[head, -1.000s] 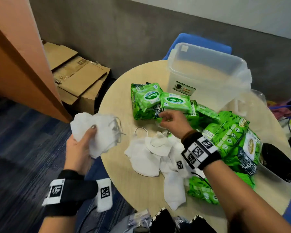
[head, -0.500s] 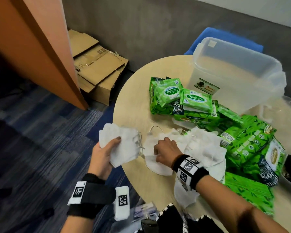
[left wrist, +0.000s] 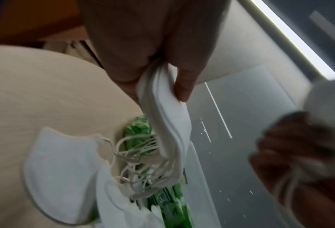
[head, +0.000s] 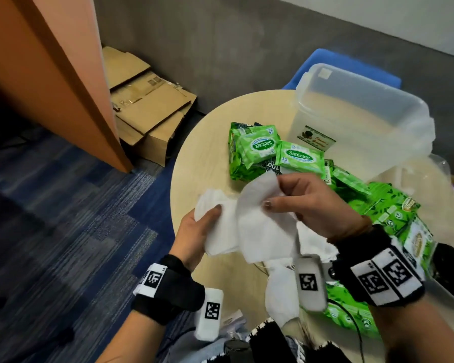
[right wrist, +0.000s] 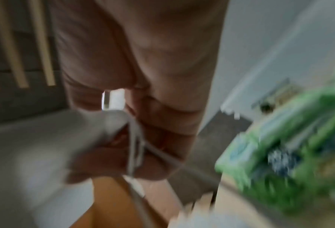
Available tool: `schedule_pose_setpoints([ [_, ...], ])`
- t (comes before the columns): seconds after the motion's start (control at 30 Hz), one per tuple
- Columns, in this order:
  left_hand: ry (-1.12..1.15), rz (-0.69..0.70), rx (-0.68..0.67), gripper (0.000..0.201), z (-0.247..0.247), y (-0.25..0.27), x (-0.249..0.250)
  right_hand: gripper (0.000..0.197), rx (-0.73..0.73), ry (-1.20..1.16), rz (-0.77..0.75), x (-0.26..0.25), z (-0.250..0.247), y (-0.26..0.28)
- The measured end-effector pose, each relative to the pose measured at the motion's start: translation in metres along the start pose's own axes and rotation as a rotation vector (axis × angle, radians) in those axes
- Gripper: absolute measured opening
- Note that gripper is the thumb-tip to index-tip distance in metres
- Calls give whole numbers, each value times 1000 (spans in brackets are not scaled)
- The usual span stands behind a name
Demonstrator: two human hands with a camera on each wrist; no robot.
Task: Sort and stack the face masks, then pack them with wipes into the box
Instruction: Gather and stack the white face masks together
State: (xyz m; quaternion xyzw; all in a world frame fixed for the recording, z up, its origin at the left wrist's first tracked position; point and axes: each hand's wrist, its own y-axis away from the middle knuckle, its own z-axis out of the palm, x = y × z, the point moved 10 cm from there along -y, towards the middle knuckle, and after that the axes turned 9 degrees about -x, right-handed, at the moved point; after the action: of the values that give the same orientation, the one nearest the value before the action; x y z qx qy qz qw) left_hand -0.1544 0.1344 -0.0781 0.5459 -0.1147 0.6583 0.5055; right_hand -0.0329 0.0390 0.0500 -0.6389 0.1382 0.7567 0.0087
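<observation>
A: Done so far? Small stack of masks [head: 215,229] gripped in left hand [head: 194,237]; single mask [head: 262,218] pinched in right hand [head: 317,205].

B: Left? Loose masks [head: 281,294], wipes [head: 299,158] near empty box [head: 362,121].

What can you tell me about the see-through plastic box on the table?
The clear plastic box is a big rectangular tub with rounded corners and a thick rim. It stands upright and open, with no lid on, at the far side of the round pale wooden table. Nothing shows inside it. A small printed label is stuck on its front wall. The green wipe packs lie just before it.
</observation>
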Motion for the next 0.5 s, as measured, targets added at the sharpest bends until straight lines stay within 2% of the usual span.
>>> schedule_pose_setpoints([
  [0.03,-25,4,-30,20,9,-2,2,16,19,26,39,10,6,-5],
  [0.1,-67,26,-59,13,23,-5,9,10,160,147,87,29,5,-16],
  [0.17,-94,29,-49,18,30,-5,16,31,320,308,69,39,1,-20],
  [0.2,-77,6,-62,28,34,-4,16,39,378,365,51,40,0,-21],
  [0.27,100,-79,-136,60,41,-2,9,31,475,413,23,37,-2,-17],
  [0.3,165,-92,-159,67,42,-1,8,29,514,434,24,36,-3,-15],
  [0.37,142,-40,-153,55,40,0,11,38,556,533,27,30,0,-11],
  [0.43,74,26,-118,27,35,1,15,48,575,655,28,25,2,-10],
  [0.5,69,55,-102,19,33,1,15,44,606,722,27,24,-1,-9],
])
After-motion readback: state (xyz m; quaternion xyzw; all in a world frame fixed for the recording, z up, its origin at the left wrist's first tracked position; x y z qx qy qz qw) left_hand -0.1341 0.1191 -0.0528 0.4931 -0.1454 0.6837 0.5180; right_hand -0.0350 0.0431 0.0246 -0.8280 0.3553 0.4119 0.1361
